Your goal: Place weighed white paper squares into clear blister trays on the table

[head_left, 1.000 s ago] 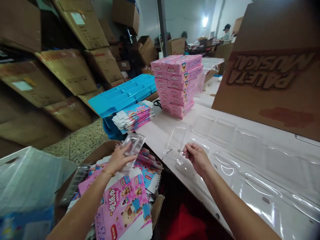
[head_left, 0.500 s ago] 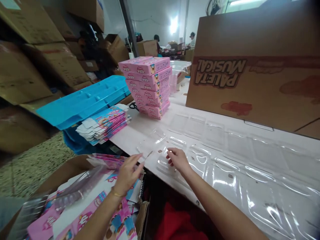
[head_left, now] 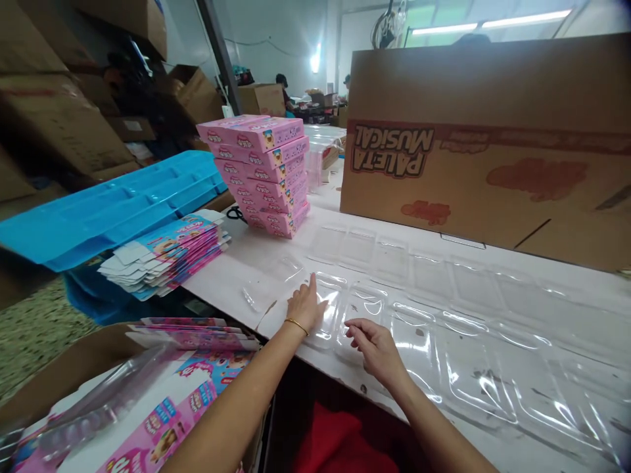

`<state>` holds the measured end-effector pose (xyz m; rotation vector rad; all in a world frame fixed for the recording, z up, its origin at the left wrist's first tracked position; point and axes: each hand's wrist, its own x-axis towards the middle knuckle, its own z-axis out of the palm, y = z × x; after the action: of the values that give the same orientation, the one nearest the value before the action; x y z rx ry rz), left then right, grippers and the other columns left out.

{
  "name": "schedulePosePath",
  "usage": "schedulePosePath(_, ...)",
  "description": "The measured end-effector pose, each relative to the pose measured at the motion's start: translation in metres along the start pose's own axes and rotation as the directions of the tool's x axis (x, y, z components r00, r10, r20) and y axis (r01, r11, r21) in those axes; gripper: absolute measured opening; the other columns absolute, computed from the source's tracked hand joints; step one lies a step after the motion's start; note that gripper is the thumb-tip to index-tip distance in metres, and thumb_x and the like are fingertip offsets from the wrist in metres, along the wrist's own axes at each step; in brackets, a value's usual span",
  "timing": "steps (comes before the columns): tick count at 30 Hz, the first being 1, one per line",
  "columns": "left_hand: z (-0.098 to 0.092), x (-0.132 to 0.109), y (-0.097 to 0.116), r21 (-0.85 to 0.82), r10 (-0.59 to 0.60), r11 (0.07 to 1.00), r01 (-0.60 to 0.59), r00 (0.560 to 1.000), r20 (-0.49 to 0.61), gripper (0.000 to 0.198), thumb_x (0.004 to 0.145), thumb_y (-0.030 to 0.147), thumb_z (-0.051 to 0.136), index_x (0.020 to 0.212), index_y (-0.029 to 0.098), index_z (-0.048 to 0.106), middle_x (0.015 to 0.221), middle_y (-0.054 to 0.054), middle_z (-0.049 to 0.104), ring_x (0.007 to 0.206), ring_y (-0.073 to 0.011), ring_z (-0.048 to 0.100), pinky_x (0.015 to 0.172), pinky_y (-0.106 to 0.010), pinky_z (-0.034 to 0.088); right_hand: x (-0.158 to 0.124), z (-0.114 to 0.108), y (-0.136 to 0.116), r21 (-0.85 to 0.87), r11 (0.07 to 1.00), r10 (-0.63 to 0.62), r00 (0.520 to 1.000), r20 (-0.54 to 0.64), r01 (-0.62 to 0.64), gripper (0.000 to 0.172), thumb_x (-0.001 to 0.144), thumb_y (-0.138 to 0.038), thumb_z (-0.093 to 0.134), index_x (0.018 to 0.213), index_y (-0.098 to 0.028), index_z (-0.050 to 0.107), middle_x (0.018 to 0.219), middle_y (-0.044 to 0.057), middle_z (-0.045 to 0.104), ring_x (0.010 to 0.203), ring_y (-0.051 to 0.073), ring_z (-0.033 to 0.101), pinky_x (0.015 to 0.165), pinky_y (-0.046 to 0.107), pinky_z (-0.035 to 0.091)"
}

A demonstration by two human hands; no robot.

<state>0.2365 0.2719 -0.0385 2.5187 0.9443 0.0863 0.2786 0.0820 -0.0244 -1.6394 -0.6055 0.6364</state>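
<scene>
My left hand (head_left: 303,307) reaches over a clear plastic tray (head_left: 329,299) at the left end of the near row, its index finger stretched out and thumb apart. I see nothing held in it. Close by, my right hand (head_left: 377,348) hovers at the front of the neighbouring clear tray (head_left: 365,303), fingers loosely bent with nothing visible between them. Whether either hand presses on the plastic is hard to tell. More clear trays (head_left: 419,332) continue to the right, and a second row of clear plastic pieces (head_left: 392,259) lies behind them.
A stack of pink boxes (head_left: 266,174) stands at the back left, beside flat printed cartons (head_left: 170,253) and a blue tray (head_left: 113,200). A big cardboard box (head_left: 473,151) rises behind the table (head_left: 276,263). An open carton with printed packaging (head_left: 187,394) sits at lower left.
My left hand has moved right, from above the open carton onto the leftmost clear tray. My right hand has shifted slightly right and toward me. The view has turned right.
</scene>
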Motion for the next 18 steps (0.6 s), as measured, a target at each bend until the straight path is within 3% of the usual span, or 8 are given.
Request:
schedulePosePath(4, -0.009, 0.009, -0.019, -0.146, -0.064, 0.987, 0.061, 0.998, -0.012, 0.039, 0.084, 0.034, 0.045, 0.12, 0.017, 0.045, 0.113, -0.011, 0.053, 0.1, -0.0223, 0.053, 0.085, -0.043, 0.041, 0.006, 0.002, 0.008, -0.007, 1.0, 0.004, 1.0, -0.005, -0.004, 0.029, 0.078, -0.039, 0.05, 0.09, -0.019, 0.066, 0.074, 0.004, 0.062, 0.061, 0.014, 0.055, 0.059, 0.027, 0.045)
schedulePosePath(9, -0.028, 0.009, -0.037, -0.398, -0.143, 0.909, 0.122, 0.989, -0.025, 0.031, 0.084, 0.032, 0.048, 0.11, 0.016, 0.051, 0.108, -0.008, 0.056, 0.091, -0.0179, 0.056, 0.076, -0.039, 0.048, 0.013, 0.009, 0.001, 0.126, 0.991, 0.04, 0.998, -0.053, -0.033, 0.036, 0.076, -0.043, 0.053, 0.099, -0.018, 0.062, 0.086, 0.006, 0.062, 0.074, 0.017, 0.058, 0.062, 0.028, 0.047)
schedulePosePath(13, -0.036, -0.006, -0.028, -0.615, -0.139, 0.777, 0.13, 0.99, 0.034, 0.029, 0.084, 0.035, 0.046, 0.103, 0.013, 0.053, 0.085, -0.003, 0.06, 0.066, -0.0111, 0.057, 0.058, -0.028, 0.049, 0.017, 0.021, -0.025, 0.381, 0.92, 0.104, 0.994, -0.015, -0.09, 0.044, 0.072, -0.047, 0.058, 0.103, -0.017, 0.059, 0.088, 0.007, 0.061, 0.076, 0.015, 0.056, 0.06, 0.026, 0.047)
schedulePosePath(18, -0.026, -0.03, 0.0, -0.805, -0.066, 0.584, 0.109, 0.994, 0.087, 0.039, 0.074, 0.034, 0.054, 0.108, 0.013, 0.053, 0.054, 0.006, 0.051, 0.04, -0.0063, 0.044, 0.041, -0.02, 0.036, 0.013, 0.036, -0.048, 0.635, 0.763, 0.063, 0.992, 0.111, -0.119, 0.031, 0.069, -0.044, 0.064, 0.085, -0.018, 0.059, 0.07, -0.001, 0.055, 0.055, 0.008, 0.05, 0.048, 0.02, 0.041)
